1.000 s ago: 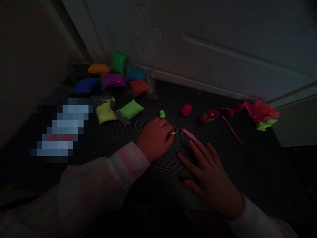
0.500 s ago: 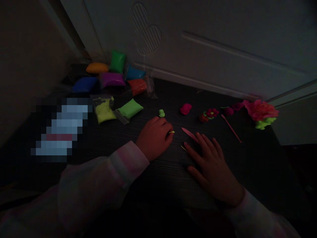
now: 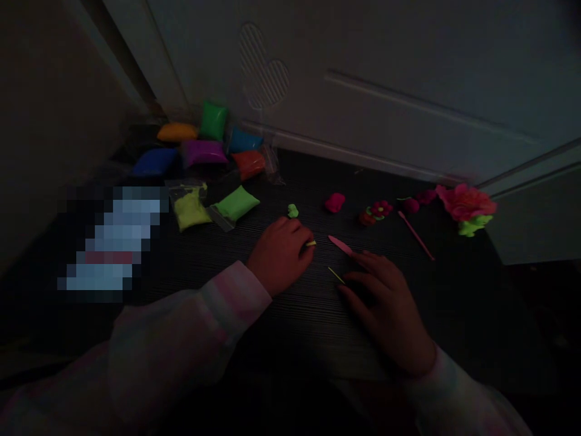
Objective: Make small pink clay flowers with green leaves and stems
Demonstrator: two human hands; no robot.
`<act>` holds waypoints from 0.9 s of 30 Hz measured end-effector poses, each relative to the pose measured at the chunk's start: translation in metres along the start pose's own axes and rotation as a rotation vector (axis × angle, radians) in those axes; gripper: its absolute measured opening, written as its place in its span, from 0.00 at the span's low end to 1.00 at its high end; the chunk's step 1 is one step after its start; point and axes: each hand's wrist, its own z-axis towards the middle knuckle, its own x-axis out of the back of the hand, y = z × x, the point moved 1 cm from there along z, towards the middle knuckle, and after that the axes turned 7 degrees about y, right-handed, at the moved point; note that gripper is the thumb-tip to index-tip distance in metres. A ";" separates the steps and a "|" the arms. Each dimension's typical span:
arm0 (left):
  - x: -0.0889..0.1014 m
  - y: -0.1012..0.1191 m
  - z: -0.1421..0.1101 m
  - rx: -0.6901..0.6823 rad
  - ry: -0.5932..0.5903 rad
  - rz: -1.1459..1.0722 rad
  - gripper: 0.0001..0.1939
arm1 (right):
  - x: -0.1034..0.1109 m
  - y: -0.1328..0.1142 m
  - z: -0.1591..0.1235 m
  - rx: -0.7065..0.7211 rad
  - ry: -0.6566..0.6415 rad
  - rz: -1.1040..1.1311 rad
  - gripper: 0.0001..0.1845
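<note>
A dark, fine-grained tabletop [image 3: 302,181] meets a pale panel [image 3: 399,121] with a heart-shaped relief [image 3: 263,69], all in light so dim that we lose the near edge and corners in black. From the head camera, we see the hands apart. The left hand [image 3: 280,257] is closed with its fingertips pinching a small yellow piece [image 3: 311,243]; only its tip shows, the rest hidden by the fingers. The right hand [image 3: 390,309] is loosely curled over the table, index finger and thumb at the near end of a thin yellow strip [image 3: 336,274]; we cannot tell whether they grip it. Its other fingers cover the handle of a pink knife [image 3: 340,244], leaving the blade bare. Pixel blocks mask an object [image 3: 118,236] at left. Behind it crowd colored pouches [image 3: 204,151], overlapping, their clear wrapping hard to trace. Beyond the left hand sits a light-green lump [image 3: 293,211], then a pink lump [image 3: 334,203], a small potted flower [image 3: 380,209], a pink stick [image 3: 416,236] and a large pink flower [image 3: 467,203]
</note>
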 end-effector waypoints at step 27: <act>-0.028 0.039 0.078 -0.093 0.025 -0.075 0.40 | 0.023 0.030 -0.005 -0.793 0.293 0.812 0.09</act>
